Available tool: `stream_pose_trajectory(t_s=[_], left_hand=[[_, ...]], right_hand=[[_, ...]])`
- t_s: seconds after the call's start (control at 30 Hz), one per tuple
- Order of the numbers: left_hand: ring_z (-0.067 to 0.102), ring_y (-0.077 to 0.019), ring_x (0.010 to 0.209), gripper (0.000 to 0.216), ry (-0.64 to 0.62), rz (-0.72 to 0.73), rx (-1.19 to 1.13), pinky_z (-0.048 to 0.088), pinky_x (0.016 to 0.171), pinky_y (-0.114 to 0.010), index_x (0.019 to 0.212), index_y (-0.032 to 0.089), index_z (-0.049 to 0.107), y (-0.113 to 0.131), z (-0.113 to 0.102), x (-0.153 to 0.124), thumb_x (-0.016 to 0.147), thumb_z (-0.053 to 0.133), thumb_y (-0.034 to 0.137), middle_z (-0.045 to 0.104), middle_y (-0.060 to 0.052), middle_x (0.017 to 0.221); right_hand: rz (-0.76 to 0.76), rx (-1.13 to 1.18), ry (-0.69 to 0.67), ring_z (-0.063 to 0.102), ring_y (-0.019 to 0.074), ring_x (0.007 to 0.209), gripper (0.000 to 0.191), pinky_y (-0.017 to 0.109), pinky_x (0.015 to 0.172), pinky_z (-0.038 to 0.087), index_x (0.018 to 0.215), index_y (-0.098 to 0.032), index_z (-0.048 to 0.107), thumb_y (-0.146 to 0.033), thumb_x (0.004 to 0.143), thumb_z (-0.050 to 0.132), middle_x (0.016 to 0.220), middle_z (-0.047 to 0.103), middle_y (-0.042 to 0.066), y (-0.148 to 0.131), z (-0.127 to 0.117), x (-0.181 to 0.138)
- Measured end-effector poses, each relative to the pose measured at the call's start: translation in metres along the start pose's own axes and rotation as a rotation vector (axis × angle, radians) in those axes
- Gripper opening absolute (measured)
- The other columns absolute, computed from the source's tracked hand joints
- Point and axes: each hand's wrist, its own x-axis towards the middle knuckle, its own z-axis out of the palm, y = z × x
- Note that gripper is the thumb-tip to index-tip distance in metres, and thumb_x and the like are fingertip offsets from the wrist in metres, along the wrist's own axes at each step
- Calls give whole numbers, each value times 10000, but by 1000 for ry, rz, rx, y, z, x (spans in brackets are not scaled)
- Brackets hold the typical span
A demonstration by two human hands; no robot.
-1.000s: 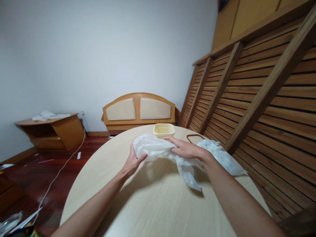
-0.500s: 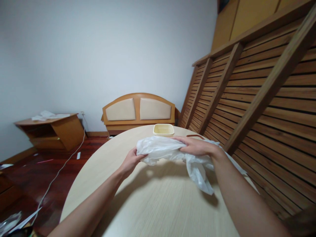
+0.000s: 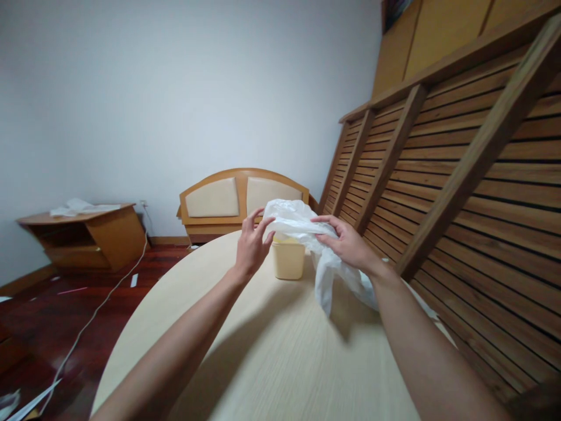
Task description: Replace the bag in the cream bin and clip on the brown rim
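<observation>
A thin white plastic bag (image 3: 293, 216), crumpled and spread wide at one end, is held up between my two hands over the table. My left hand (image 3: 253, 242) has its thumb and curved fingers at the bag's left edge, gripping it. On the other side my right hand (image 3: 346, 242) pinches the bag between thumb and fingers. The bag's loose part hangs below and behind the right hand toward the tabletop. Under the bag stands a pale yellow plastic bin (image 3: 288, 261), upright on the table, its rim mostly covered from view by the bag.
The round light wood table (image 3: 280, 362) fills the foreground. Slatted wooden panels (image 3: 495, 204) lean along the right. Behind the table is a padded headboard (image 3: 213, 199). A low cabinet (image 3: 96, 234) stands at the left, with a white cable (image 3: 94, 316) across the dark red floor.
Both hands have raised the bag and moved it farther away, over the bin. My left hand has turned upright with fingers more spread. The bin's front now shows.
</observation>
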Motion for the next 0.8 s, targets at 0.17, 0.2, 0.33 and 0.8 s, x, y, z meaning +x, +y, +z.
stream_pose_trajectory(t_s=[0.17,0.2,0.33,0.8], left_hand=[[487,-269,1304,261,-117,-63,-47,431,1094,-468,1186,198,578,-4,26,3,930,577,245,479,-134,1388],[499,-270,1287,240,-137,-77,-55,434,1088,-471,1159,194,588,-5,29,0,926,581,253,516,-130,1345],[537,-273,1215,150,-200,-93,-77,458,1048,-482,1039,196,632,-9,32,-19,905,608,258,571,-119,1274],[582,-196,923,172,-181,148,-124,535,817,-361,1044,223,712,-11,18,-46,962,563,197,646,-65,940]], right_hand=[[-51,-213,107,642,252,1111,590,387,976,482,1397,-214,439,-239,830,604,1281,647,109,6,13,6],[-48,-240,112,640,260,1128,625,393,982,479,1420,-205,398,-229,829,600,1286,645,124,7,13,7],[-16,-400,68,646,287,1116,523,399,957,487,1341,-176,491,-197,827,584,1247,671,151,6,14,11],[-89,-786,-141,632,272,1085,350,380,946,466,1155,-190,670,-102,839,549,1197,681,104,-17,-5,-4]])
